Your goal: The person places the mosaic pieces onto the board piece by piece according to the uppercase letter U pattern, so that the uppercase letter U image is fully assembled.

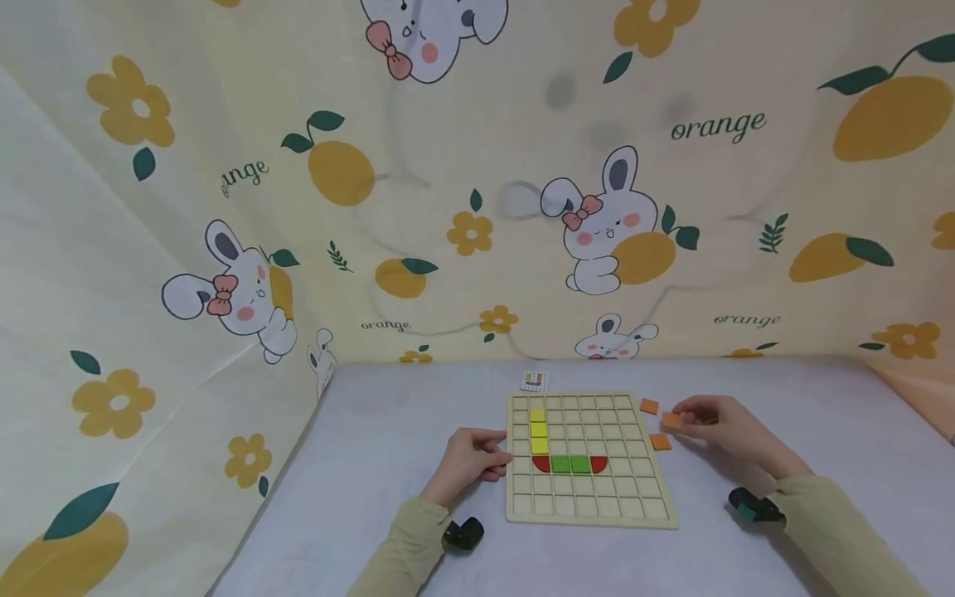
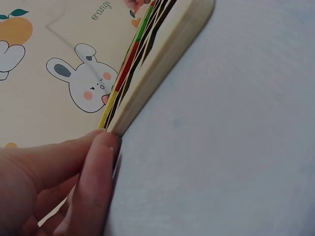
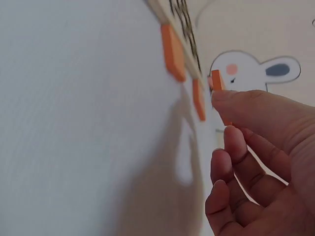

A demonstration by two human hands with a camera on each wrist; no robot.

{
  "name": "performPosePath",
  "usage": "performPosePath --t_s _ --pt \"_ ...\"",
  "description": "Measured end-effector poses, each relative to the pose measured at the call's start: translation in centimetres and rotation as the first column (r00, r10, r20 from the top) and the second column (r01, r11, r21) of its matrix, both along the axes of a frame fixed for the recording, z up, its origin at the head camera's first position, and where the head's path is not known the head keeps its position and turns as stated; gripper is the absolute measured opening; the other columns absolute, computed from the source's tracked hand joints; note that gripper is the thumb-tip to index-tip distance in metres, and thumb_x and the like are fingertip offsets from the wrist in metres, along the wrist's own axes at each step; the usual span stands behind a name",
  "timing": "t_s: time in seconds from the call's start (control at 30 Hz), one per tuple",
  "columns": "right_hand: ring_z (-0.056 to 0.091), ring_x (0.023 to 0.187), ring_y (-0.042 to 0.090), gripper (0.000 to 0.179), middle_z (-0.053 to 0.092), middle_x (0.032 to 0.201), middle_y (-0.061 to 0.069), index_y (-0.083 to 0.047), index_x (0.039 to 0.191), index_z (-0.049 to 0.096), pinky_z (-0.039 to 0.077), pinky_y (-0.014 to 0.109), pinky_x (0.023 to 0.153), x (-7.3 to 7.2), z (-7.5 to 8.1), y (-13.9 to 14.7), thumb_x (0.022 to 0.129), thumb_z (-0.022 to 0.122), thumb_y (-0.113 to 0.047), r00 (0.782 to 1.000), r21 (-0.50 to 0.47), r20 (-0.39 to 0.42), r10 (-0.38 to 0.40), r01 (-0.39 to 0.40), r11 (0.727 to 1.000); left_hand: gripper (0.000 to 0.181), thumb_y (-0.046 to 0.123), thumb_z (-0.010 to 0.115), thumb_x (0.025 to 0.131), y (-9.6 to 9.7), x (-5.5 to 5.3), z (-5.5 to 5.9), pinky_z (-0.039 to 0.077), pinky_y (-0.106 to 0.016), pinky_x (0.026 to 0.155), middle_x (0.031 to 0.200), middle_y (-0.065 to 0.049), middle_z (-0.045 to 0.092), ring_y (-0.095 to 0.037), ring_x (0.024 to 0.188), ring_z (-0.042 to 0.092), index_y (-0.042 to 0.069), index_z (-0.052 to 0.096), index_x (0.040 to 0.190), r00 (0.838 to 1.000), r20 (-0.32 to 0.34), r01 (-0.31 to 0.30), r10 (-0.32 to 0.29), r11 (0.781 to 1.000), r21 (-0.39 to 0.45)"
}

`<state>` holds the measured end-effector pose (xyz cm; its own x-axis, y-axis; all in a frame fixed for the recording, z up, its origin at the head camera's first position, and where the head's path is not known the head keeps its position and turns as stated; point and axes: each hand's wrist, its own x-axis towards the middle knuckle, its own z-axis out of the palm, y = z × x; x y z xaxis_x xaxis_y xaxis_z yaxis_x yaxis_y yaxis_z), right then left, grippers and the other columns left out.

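A square wooden grid board (image 1: 589, 507) lies on the table, its left edge pinched by the thumb and fingers of my left hand (image 1: 468, 464). Close up in the left wrist view, the thumb and fingertip meet at the board's rim (image 2: 165, 73). Between thumb and fingers, my right hand (image 1: 727, 431) holds an orange square tile (image 3: 217, 79), raised over the table just right of the board. Two more orange tiles lie beside the board's right edge, a far one (image 1: 649, 406) and a nearer one (image 1: 660, 442).
Three yellow tiles (image 1: 539, 429) form a column on the board. Below them, two green tiles (image 1: 570, 464) sit between two red rounded pieces (image 1: 599, 464). Behind the board lies a small pattern card (image 1: 534, 381). A printed cloth (image 1: 522, 274) hangs at the table's back.
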<state>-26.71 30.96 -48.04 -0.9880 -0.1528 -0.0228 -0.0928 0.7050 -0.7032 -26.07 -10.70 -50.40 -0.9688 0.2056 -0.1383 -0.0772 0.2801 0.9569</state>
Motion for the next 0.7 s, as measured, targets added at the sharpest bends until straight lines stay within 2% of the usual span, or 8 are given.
performPosePath --t_s 0.1,0.3,0.7 --pt "0.051 0.089 0.023 0.042 0.06 0.094 0.004 -0.007 0.113 0.066 0.047 0.028 0.069 -0.1 0.6 -0.5 0.083 0.075 -0.035 1.0 0.004 0.007 -0.002 0.002 1.0 0.044 0.005 0.077 0.08 -0.1 0.0 0.0 0.059 -0.028 0.056 0.08 -0.007 0.064 -0.013 0.059 0.064 0.003 0.065 0.121 1.0 0.001 0.004 -0.004 1.0 -0.001" --pt "0.052 0.086 0.023 0.038 0.059 0.09 0.004 -0.007 0.112 0.068 0.046 0.028 0.065 -0.3 1.7 -2.0 0.083 0.076 -0.031 0.999 0.0 -0.026 0.041 -0.041 0.999 0.043 0.004 0.078 0.079 -0.1 -0.2 -0.1 0.059 -0.029 0.056 0.081 -0.009 0.064 -0.014 0.059 0.064 0.002 0.065 0.12 1.0 0.005 0.0 0.0 1.0 0.024" --pt "0.052 0.083 0.022 0.028 0.059 0.088 0.004 -0.006 0.106 0.068 0.048 0.024 0.059 -0.1 1.6 -5.1 0.083 0.076 -0.02 0.992 -0.079 -0.019 0.127 -0.129 0.989 0.043 0.005 0.077 0.079 0.0 -0.2 -0.1 0.059 -0.028 0.056 0.081 -0.008 0.064 -0.014 0.059 0.064 0.002 0.065 0.12 1.0 0.0 0.006 -0.006 1.0 0.017"
